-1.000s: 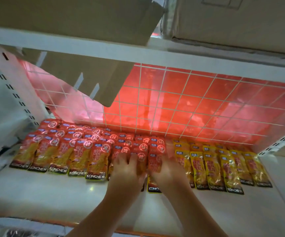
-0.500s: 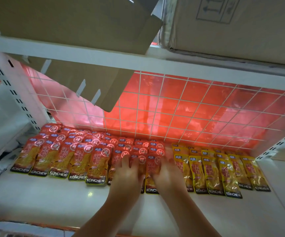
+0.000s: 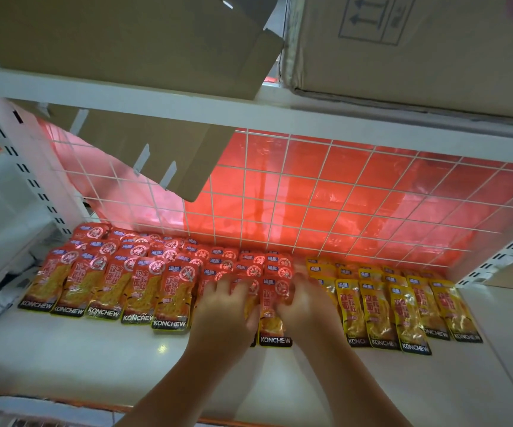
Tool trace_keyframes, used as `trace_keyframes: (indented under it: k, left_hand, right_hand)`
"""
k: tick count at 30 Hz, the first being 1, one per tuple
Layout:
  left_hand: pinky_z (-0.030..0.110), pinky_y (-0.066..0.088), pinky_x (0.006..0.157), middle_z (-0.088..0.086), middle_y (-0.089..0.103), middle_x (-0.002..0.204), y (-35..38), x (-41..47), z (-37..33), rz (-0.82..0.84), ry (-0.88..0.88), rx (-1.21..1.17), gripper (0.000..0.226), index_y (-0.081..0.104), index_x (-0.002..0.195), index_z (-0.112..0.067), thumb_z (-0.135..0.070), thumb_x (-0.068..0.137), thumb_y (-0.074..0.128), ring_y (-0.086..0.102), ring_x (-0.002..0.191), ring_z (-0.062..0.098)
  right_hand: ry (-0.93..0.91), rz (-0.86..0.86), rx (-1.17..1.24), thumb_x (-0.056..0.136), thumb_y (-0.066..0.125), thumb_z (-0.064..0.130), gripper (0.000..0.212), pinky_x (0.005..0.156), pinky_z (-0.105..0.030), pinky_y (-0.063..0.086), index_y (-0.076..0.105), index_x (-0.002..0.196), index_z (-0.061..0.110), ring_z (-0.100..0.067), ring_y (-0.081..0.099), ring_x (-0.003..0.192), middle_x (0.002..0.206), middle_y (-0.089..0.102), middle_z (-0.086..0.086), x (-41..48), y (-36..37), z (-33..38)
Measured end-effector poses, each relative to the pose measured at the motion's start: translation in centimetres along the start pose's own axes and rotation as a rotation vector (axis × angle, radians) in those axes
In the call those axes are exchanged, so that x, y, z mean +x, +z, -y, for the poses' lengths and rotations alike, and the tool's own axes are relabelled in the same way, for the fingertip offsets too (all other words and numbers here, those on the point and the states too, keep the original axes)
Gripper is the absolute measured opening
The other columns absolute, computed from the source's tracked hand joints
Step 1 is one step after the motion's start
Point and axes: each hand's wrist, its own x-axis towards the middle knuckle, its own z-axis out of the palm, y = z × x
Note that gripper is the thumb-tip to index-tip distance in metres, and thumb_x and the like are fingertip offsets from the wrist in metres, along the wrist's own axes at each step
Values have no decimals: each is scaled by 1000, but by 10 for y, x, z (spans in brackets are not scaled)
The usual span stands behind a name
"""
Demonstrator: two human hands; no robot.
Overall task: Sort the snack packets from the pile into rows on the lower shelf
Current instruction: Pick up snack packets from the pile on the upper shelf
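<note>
Red KONCHEW snack packets lie in overlapping rows on the left and middle of the white lower shelf. Yellow packets fill rows on the right. My left hand lies palm down on the red packets in the middle, fingers spread. My right hand rests beside it, fingers on the same rows. One red packet shows between the two hands, its lower end sticking out toward me. The hands hide the packets beneath them.
A white wire grid with red film behind it closes the back of the shelf. Cardboard boxes sit on the upper shelf, and a cardboard flap hangs down at the left. Slotted white uprights stand at both sides.
Both hands stay on the middle red packets, shifting only slightly. The camera has tilted up a little, showing more of the boxes above.
</note>
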Motion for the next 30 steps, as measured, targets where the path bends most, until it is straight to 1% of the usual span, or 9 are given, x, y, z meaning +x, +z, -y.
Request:
trace_keyframes:
  k: [2, 5, 8, 11, 14, 17, 20, 23, 30]
  left_hand:
    - [45, 56, 86, 8, 70, 119, -10, 8, -2, 2, -7, -62, 43, 71, 126, -17, -38, 88, 70, 60, 104, 33]
    - [43, 53, 91, 1, 68, 119, -35, 26, -4, 16, 43, -145, 42, 67, 130, -19, -43, 97, 57, 60, 108, 25]
    - [39, 49, 94, -2, 69, 120, -68, 47, -5, 5, 122, -244, 39, 65, 132, -21, -44, 102, 54, 60, 110, 21]
    - [33, 44, 94, -5, 68, 121, -105, 66, -14, -47, 172, -311, 36, 65, 130, -25, -43, 100, 58, 58, 114, 18]
    - [29, 42, 98, -9, 67, 125, -142, 84, -28, -55, 245, -357, 38, 66, 130, -27, -44, 99, 54, 57, 119, 13]
    - [23, 42, 99, -11, 65, 125, -174, 98, -42, -96, 353, -407, 35, 68, 129, -23, -38, 100, 56, 58, 119, 8]
    - [31, 46, 99, -10, 66, 125, -197, 111, -59, -155, 461, -400, 34, 69, 128, -19, -35, 100, 58, 60, 116, 11]
    - [29, 46, 93, -10, 67, 121, -211, 122, -81, -162, 551, -424, 32, 70, 126, -20, -35, 100, 58, 61, 111, 9]
    - [32, 49, 88, -14, 67, 108, -223, 124, -163, -132, 729, -525, 29, 70, 121, -25, -38, 99, 57, 61, 103, 8]
  right_hand:
    - [-36, -17, 27, 86, 70, 44, 26, 59, -25, 43, 58, 106, 31, -14, 64, 80, 90, 65, 9, 1, -11, 2]
    - [-84, -47, 69, 87, 71, 43, 22, 62, -32, 49, 59, 96, 26, -13, 59, 72, 83, 62, 6, 5, -33, 12]
    - [-154, -102, 89, 86, 72, 44, 25, 58, -24, 39, 53, 87, 28, -3, 54, 73, 84, 56, 13, 9, -65, 27]
    - [-268, -135, 194, 85, 74, 43, 22, 71, -24, 45, 58, 98, 34, -1, 58, 90, 101, 58, 17, 8, -103, 45]
    - [-430, -204, 234, 84, 75, 42, 29, 83, -29, 51, 64, 108, 31, 1, 60, 95, 111, 64, 14, -1, -138, 67]
    - [-508, -264, 214, 85, 79, 36, 35, 90, -32, 51, 66, 117, 29, -5, 61, 102, 117, 65, 11, -12, -167, 83]
    - [-539, -327, 170, 86, 77, 37, 37, 92, -29, 50, 66, 119, 28, -6, 61, 105, 118, 65, 13, -24, -193, 88]
    - [-540, -410, 150, 85, 73, 41, 36, 91, -19, 46, 65, 119, 30, -2, 59, 105, 116, 63, 18, -38, -216, 86]
    - [-453, -624, 117, 82, 72, 45, 37, 85, -16, 46, 67, 116, 31, 0, 60, 101, 104, 61, 25, -81, -285, 50]
